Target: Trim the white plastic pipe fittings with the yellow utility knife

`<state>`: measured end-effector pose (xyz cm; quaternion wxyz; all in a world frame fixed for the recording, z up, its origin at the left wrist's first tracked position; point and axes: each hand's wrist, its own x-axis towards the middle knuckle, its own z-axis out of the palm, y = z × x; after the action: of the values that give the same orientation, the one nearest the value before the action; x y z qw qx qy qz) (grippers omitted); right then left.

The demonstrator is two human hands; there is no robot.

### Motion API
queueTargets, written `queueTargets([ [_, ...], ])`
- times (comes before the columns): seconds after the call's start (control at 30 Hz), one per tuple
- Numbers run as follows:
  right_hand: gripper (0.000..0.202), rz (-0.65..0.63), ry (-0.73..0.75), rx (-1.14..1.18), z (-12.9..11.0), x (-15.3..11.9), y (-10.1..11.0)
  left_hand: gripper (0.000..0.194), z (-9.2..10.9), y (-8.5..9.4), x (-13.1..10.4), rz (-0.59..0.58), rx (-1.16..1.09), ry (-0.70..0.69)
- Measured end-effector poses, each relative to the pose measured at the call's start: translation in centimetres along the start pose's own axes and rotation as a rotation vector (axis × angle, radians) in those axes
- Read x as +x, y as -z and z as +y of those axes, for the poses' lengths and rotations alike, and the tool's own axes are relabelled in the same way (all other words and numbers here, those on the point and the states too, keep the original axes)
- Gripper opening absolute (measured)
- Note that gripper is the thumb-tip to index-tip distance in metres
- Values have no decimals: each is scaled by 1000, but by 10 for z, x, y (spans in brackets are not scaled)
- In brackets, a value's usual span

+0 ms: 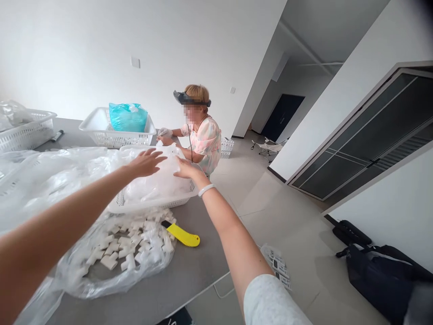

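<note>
My left hand is over a white plastic basket, its fingers stretched out and apart with nothing in them. My right hand is at the right side of a translucent plastic bag that fills this basket. The thumb and fingers of that hand are spread against or just beside the bag; whether they touch it I cannot tell. Nearer to me lies an opened clear bag with many white T-shaped pipe fittings. At its right edge rests a yellow utility knife.
A co-worker with gloved hands is at the table's far end. A white basket holds a turquoise bag. Another basket and a marker are at left. Dark bags lie on the floor at right.
</note>
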<state>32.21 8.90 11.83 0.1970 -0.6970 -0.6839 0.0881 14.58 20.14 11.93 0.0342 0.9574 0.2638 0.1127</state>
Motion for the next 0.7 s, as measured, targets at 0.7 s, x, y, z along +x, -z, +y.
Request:
queueTargets([
  [0.7, 33, -267, -228, -161, -13, -203, -85, 43, 66, -102, -253, 21, -135, 80],
])
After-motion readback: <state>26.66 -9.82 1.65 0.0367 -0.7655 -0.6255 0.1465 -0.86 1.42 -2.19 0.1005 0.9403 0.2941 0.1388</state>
